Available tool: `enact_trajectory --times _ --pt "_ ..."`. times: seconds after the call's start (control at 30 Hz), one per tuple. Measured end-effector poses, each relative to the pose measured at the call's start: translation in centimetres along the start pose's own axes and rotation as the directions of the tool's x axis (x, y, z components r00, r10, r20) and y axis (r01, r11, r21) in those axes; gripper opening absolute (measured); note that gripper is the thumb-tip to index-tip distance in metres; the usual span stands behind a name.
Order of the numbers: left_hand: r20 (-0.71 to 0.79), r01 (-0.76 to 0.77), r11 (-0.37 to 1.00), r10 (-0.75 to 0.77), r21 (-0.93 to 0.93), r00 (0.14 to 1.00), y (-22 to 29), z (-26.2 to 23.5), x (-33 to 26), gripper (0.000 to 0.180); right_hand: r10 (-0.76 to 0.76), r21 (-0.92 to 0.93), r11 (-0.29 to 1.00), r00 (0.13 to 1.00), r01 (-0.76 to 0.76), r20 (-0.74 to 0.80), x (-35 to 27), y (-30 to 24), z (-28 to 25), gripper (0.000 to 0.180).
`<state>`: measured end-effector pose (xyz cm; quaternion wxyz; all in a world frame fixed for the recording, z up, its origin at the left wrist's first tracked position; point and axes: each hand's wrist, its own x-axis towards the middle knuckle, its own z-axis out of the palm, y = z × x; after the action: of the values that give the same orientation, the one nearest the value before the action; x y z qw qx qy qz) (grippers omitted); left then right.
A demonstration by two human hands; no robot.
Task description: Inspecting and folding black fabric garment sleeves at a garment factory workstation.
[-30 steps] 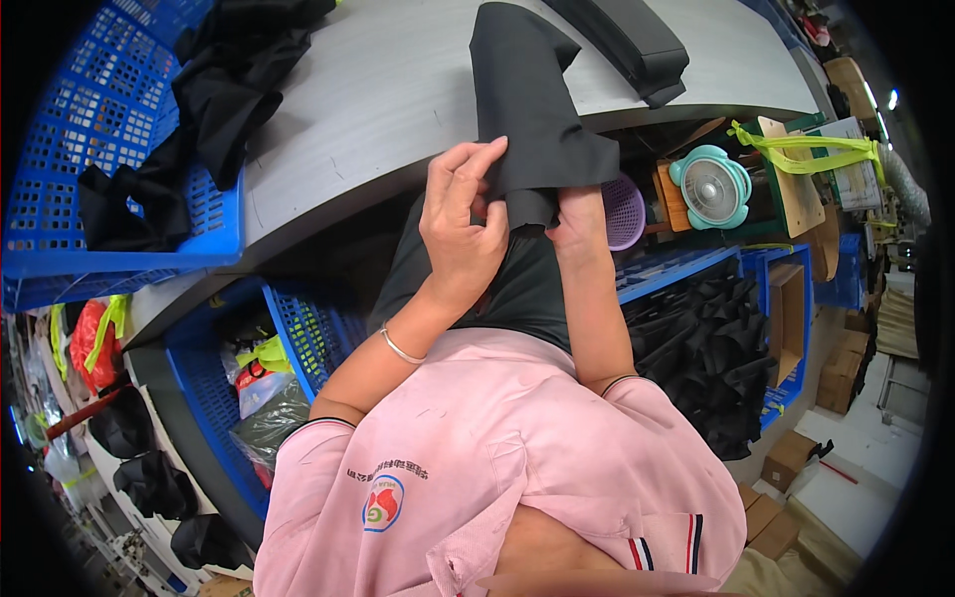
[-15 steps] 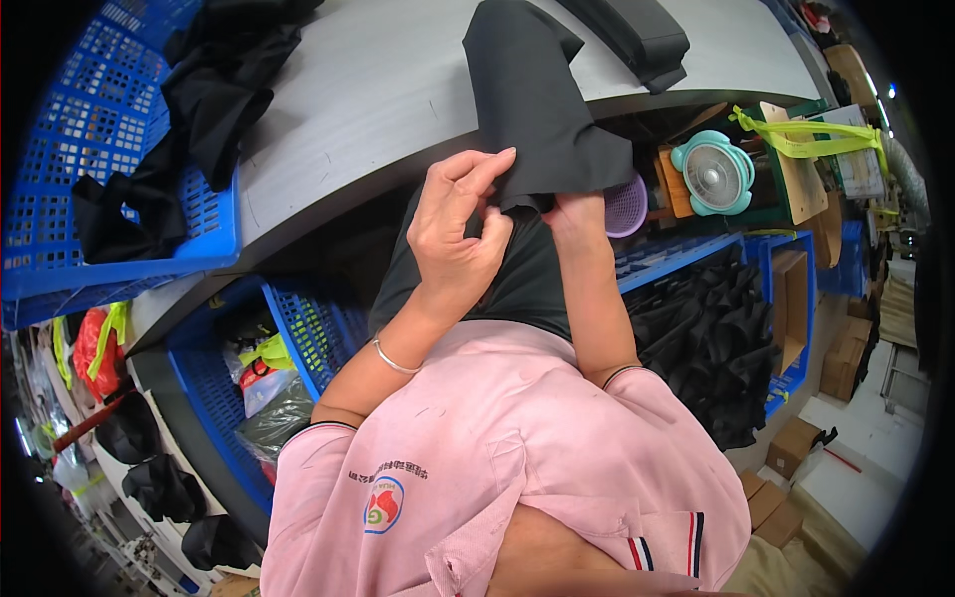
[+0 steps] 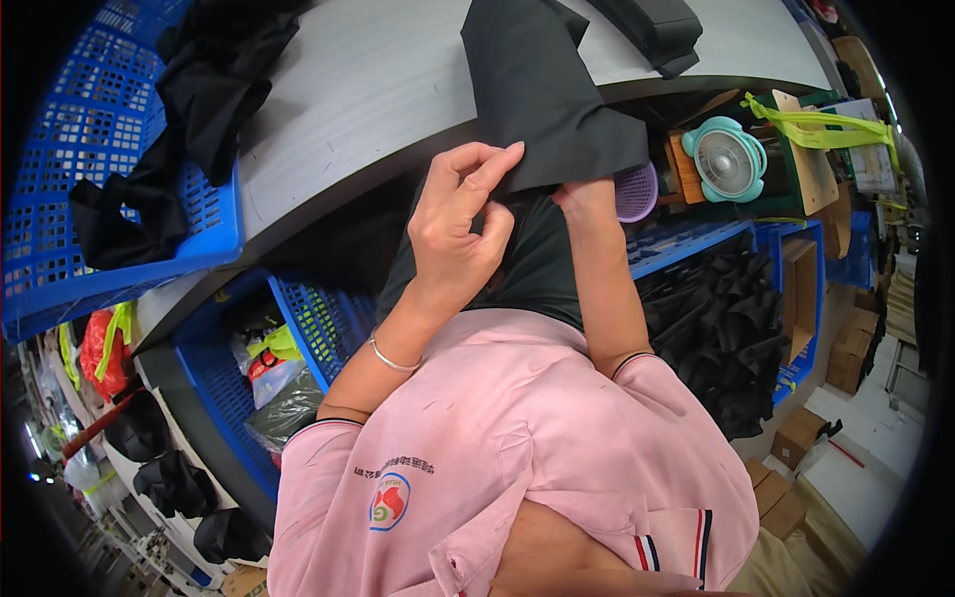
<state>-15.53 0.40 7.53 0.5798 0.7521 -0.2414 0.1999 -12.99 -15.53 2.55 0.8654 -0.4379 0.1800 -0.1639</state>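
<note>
Currently, one length of black cloth [image 3: 542, 95], smooth, matte and creased along angular folds, is lying at 12 to 1 o'clock, its near end hanging past the edge of the pale grey table [image 3: 368, 80].

Left hand [image 3: 460, 224]: fingers bending, index fingertip touching the cloth's left edge, thumb standing apart from that tip; whether other fingers are gripping, cannot tell. Wrist is wearing a silvery bangle [image 3: 391, 358].

Right hand [image 3: 587, 192]: reaching under the cloth's near end; fingers hidden, grip cannot be told.

At 1 o'clock, a black folded piece [image 3: 652, 35], stiff-looking, is lying on the table.

Containers. At 10 o'clock, a blue lattice crate [image 3: 60, 209], plastic, is bearing crumpled black fabric [image 3: 214, 109]. Between 8 and 9, a second blue crate [image 3: 333, 333] is holding plastic bags [image 3: 279, 413]. At 2, a round purple basket [image 3: 637, 189] is standing near a teal fan [image 3: 726, 159]. At 3, a blue-rimmed crate [image 3: 686, 257] is holding heaped black pieces [image 3: 711, 328], wrinkled and soft.
</note>
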Motion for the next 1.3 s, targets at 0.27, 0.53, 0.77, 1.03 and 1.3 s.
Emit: enact_trajectory --times 0.27,0.53,0.77,1.03,1.3 --pt "0.032 0.095 0.992 -0.092 -0.087 0.995 -0.5 -0.5 0.2 0.054 0.042 0.024 0.999 0.998 -0.041 -0.047 1.1 -0.2 1.3 0.048" --pt "-0.203 0.210 0.971 -0.184 0.113 0.962 -4.9 -0.6 0.1 0.026 -0.048 -0.634 0.759 0.984 0.147 0.171 2.9 1.6 2.2 0.047" --pt "-0.222 0.599 0.774 -0.633 -0.204 0.742 -10.8 -0.4 -1.6 0.020 0.077 -0.812 0.270 0.829 0.518 0.554 3.6 2.0 1.2 0.040" --pt "0.056 0.725 0.430 -0.840 -0.538 0.540 -12.1 2.7 -1.8 0.015 -0.054 -0.842 -0.229 0.857 0.489 0.512 1.9 5.1 3.5 0.015" --pt "0.227 0.709 0.191 -0.864 -0.679 0.450 -13.0 4.3 -2.8 0.023 -0.324 -0.711 -0.334 0.633 0.619 0.703 2.8 7.0 4.6 0.027"
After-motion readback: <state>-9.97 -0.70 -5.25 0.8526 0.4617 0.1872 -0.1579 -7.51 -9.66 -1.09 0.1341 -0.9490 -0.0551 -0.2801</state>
